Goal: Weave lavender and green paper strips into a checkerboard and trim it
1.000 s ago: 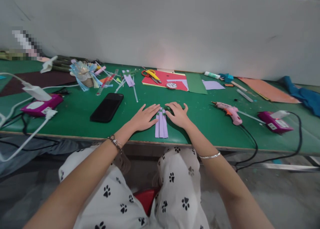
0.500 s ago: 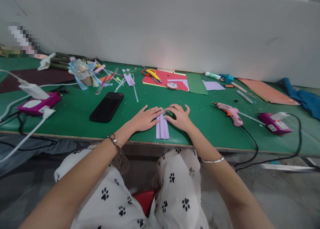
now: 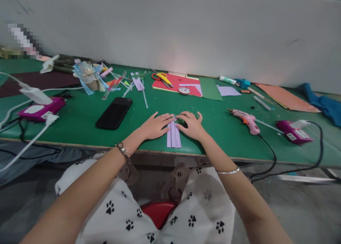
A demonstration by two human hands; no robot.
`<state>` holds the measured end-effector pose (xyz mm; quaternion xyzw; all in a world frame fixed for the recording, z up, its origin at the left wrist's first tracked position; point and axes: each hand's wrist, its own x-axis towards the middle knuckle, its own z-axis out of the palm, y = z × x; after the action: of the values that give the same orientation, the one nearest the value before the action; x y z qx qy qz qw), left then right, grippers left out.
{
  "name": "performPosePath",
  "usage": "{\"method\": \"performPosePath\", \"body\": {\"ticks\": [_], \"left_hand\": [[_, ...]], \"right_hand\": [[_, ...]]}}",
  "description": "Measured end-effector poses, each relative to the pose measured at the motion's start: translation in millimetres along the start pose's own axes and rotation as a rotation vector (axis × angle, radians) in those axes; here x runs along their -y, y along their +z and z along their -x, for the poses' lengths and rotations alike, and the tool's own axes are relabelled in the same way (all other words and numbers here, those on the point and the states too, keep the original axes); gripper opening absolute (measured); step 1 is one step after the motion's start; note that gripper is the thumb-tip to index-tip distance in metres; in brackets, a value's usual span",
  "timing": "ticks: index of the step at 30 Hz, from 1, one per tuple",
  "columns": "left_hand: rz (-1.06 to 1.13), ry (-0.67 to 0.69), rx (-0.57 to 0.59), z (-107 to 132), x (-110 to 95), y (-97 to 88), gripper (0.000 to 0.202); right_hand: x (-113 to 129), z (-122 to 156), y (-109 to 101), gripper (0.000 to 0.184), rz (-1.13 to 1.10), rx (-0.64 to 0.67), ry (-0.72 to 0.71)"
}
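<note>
Three long, thin lilac paper strips [image 3: 173, 137] lie side by side, flat and matte, running straight toward the near edge of the green table [image 3: 80, 119]. The tabletop looks smooth, a bit like felt or vinyl, and it's speckled with tiny scraps. The left hand [image 3: 156, 126] lies open and flat, fingers spread, with its tips touching the strips' far left side. The right hand [image 3: 192, 125] is arched with its fingers bent down onto the strips' top end; I can't tell if it's pinching anything there. A glossy black phone [image 3: 114, 113] lies to the left, and a pink plastic glue gun [image 3: 245, 117] with a black cord is off to the right. Yellow-handled scissors [image 3: 162, 79] sit on a red paper sheet [image 3: 183, 84] further back.
</note>
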<state>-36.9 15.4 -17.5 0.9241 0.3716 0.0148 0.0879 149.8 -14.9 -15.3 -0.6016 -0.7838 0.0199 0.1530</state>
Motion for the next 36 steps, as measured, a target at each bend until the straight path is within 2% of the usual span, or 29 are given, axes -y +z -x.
{"method": "performPosePath", "body": {"ticks": [13,36], "left_hand": [[-0.016,-0.009,0.016,-0.8,-1.0,-1.0,0.057],[-0.016,0.002,0.021,-0.1,0.2,-1.2,0.058]], "right_hand": [[-4.3,-1.3,0.5,0.026,-0.074,-0.001,0.018],[-7.6,-2.8,5.4,0.026,-0.044,-0.016,-0.005]]}}
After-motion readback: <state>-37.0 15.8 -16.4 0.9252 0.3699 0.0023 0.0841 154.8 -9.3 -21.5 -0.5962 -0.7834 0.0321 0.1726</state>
